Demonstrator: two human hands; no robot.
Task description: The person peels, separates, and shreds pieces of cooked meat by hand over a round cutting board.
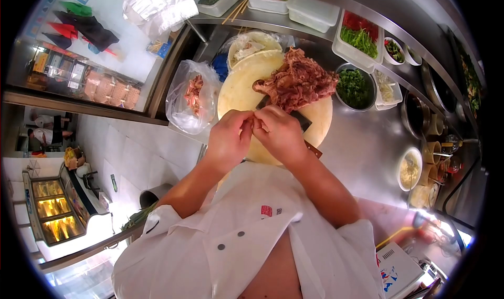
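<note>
My left hand (230, 136) and my right hand (279, 133) meet at the fingertips above the round chopping board (239, 91). The fingers of both are pinched together; anything between them is too small or hidden. Just beyond lies a large heap of cooked meat (302, 82), reddish brown, with a bone end sticking out to the left. A cleaver (303, 121) rests on the board, partly covered by my right hand and the meat. Its brown handle (313, 149) shows beside my right wrist. Left of the board sits a clear plastic bag (178, 96) with meat pieces or bones (194, 95) in it.
Right of the board stand a metal bowl of chopped greens (356, 88) and a white tub of pale shreds (385, 86). A shelf (315, 32) above carries several vegetable tubs. A white bowl (410, 168) sits farther right. Another person (50, 130) is far off at left.
</note>
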